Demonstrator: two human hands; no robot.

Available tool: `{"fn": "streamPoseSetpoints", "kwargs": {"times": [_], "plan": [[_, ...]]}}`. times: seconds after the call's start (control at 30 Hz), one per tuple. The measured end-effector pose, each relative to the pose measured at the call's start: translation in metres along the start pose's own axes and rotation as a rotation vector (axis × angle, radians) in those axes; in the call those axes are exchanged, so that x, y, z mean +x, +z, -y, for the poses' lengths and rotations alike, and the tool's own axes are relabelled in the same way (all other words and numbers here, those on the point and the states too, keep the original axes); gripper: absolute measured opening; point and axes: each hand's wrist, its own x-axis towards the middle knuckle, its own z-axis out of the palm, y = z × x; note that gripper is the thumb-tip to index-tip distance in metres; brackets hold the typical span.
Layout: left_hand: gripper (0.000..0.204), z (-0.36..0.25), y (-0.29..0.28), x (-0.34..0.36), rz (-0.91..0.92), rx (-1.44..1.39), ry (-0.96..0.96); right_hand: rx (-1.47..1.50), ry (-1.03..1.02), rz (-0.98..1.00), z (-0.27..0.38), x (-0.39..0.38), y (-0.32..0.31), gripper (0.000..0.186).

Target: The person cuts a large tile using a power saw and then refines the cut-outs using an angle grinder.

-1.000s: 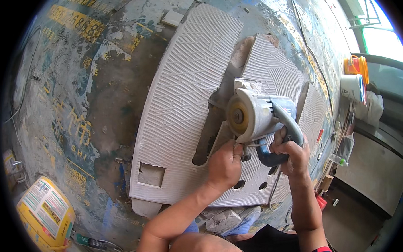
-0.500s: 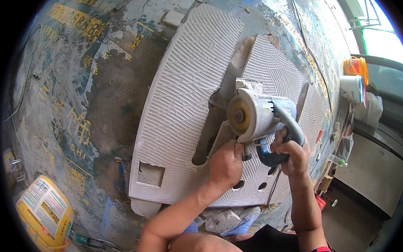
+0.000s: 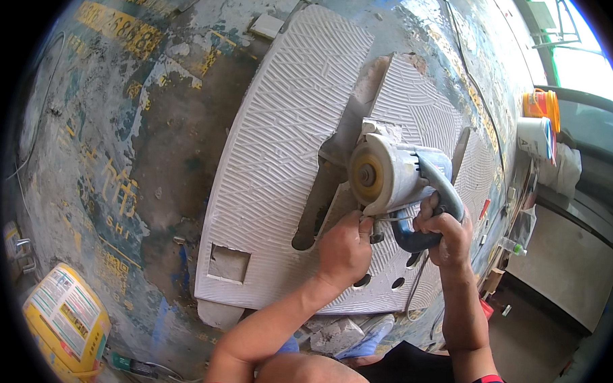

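A corded stone-cutting saw (image 3: 403,164) with a dust-covered guard is over the ridged pale tile slabs. Its round yellowish blade (image 3: 366,175) faces left. My right hand (image 3: 449,238) is wrapped round the saw's blue-grey loop handle. Just below the guard, my left hand (image 3: 345,250) is closed with thumb and forefinger together, by a thin pale tube; what it pinches is hidden. The large left tile slab (image 3: 274,143) has a long slot and a square cutout. Right of it lies another ridged slab (image 3: 418,94). A small tile offcut (image 3: 383,129) sits behind the saw.
A yellow bucket (image 3: 66,318) stands at the lower left. Orange (image 3: 543,108) and white buckets (image 3: 534,137) stand at the right wall. A dark cable (image 3: 482,103) runs across the floor. Broken chunks (image 3: 337,336) lie by my blue shoe (image 3: 374,337).
Both hands and the saw keep almost the same place and grip. The view has shifted very slightly.
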Motion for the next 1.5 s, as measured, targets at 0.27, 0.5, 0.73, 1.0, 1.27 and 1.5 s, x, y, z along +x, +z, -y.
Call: {"fn": "streamPoseSetpoints", "kwargs": {"times": [0.27,0.5,0.73,1.0,1.27,1.5], "plan": [[0.022,-0.0006,0.001,0.0016,-0.007,0.02,0.003,-0.001,0.005,-0.003,0.0,0.0016,-0.0024,0.025],[0.023,-0.003,-0.0013,0.0047,0.021,0.013,-0.009,-0.002,-0.01,-0.003,-0.0011,0.0024,-0.0026,0.024],[0.021,-0.005,-0.0005,0.0043,0.007,0.034,0.001,-0.025,-0.012,-0.022,0.0014,0.0018,-0.0011,0.024],[0.023,-0.0052,0.001,0.0053,0.008,0.052,-0.017,-0.029,-0.014,-0.017,0.0026,0.0022,-0.0015,0.023],[0.024,-0.0082,0.0,0.0073,0.02,0.06,-0.026,-0.028,-0.021,-0.013,0.0015,0.0035,-0.0033,0.023],[0.023,-0.0085,0.0007,0.0073,0.012,0.072,-0.004,-0.019,-0.023,0.001,0.0016,0.004,-0.0052,0.02]]}}
